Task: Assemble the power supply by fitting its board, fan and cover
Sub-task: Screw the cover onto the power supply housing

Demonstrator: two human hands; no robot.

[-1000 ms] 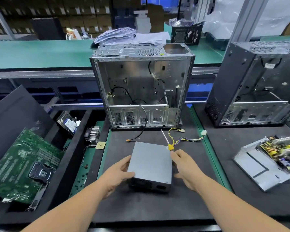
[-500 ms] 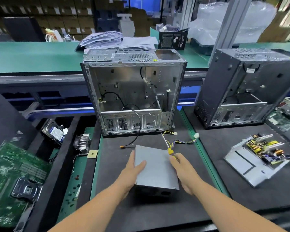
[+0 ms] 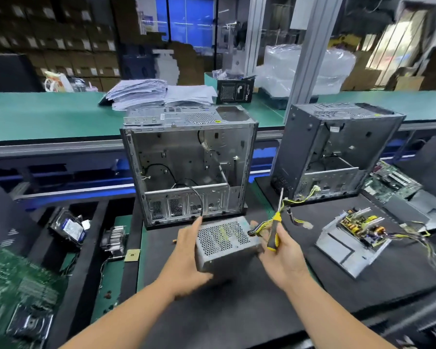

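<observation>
The grey metal power supply box (image 3: 224,244) is lifted and tilted, its perforated grille side facing me. My left hand (image 3: 186,258) holds its left side, fingers up along the edge. My right hand (image 3: 285,255) grips a yellow and black screwdriver (image 3: 275,230), shaft pointing up, and steadies the box's right side. A bundle of yellow and black cables (image 3: 295,215) trails from the box to the right. On the right mat lies an open supply base with a yellow circuit board (image 3: 360,226).
An open silver computer case (image 3: 189,170) stands just behind the box; a dark case (image 3: 335,149) stands to its right. Green motherboards (image 3: 15,285), a hard drive (image 3: 69,229) and a heatsink (image 3: 113,239) lie in trays at left. Another board (image 3: 390,182) sits far right.
The power supply box was flat on the mat; both hands have lifted and turned it so the grille side faces me. The cables rose with it.
</observation>
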